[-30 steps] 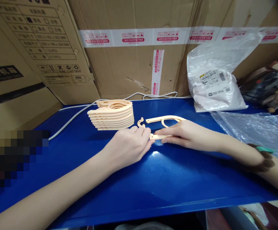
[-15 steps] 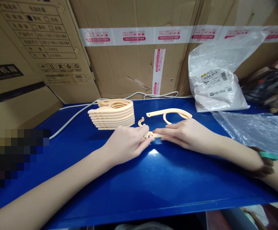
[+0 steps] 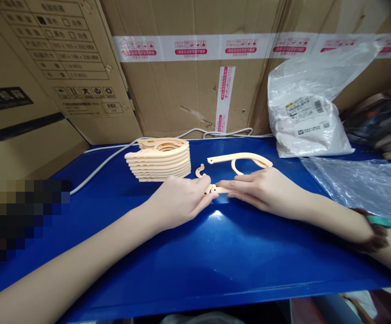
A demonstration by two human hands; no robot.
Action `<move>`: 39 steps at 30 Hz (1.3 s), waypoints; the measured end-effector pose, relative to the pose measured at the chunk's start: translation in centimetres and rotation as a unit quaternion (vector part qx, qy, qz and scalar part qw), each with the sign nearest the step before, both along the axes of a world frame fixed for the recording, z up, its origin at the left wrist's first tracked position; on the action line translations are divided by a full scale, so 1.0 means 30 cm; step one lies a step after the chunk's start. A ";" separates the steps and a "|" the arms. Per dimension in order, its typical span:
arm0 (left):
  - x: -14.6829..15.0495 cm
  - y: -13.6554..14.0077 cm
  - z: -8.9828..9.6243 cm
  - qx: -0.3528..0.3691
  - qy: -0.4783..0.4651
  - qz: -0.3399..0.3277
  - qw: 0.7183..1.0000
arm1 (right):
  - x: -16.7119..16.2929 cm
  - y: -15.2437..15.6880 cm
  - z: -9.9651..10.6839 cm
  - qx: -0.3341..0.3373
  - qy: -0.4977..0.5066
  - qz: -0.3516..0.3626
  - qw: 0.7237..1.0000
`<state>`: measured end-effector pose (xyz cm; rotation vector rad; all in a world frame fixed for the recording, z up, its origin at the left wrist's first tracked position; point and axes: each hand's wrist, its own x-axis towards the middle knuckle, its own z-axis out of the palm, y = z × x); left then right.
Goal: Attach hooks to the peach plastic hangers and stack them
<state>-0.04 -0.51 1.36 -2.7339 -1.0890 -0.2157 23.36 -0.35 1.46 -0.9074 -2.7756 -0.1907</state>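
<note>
My left hand (image 3: 182, 200) is closed in a pinch at the middle of the table. Between its fingers is a cream plastic hanger hook (image 3: 200, 171), whose curved end sticks up behind my fingertips. My right hand (image 3: 266, 191) is closed on a cream hanger arm (image 3: 221, 190), most of it hidden under the fingers. The arm's holed end meets the piece in my left hand; whether they are joined I cannot tell. Just behind my right hand lies another hanger arm (image 3: 239, 156) with a curved inner strip. A neat stack of folded cream hangers (image 3: 158, 164) stands beyond my left hand.
Cardboard boxes (image 3: 168, 94) wall off the back and left of the blue table (image 3: 195, 256). A white cable (image 3: 97, 175) runs along the rear. At the right are a white plastic parcel bag (image 3: 310, 121) and a flat clear plastic bag (image 3: 367, 184).
The view has shifted very slightly. Both hands keep their grip on the hanger parts at nearly the same spot, and the stack is unchanged.
</note>
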 end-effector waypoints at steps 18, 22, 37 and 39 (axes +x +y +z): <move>0.010 -0.001 -0.032 0.142 0.028 -0.058 0.988 | 0.003 0.006 0.024 -0.135 0.054 0.008 0.989; 0.020 -0.006 -0.033 0.236 0.045 -0.069 0.968 | 0.005 0.009 0.046 -0.199 0.056 0.017 0.978; 0.005 0.004 -0.027 -0.002 -0.052 -0.035 0.998 | -0.001 0.012 0.020 -0.172 0.042 0.002 0.984; 0.004 0.003 -0.023 -0.023 -0.063 -0.029 0.997 | -0.002 0.010 0.019 -0.170 0.043 0.008 0.984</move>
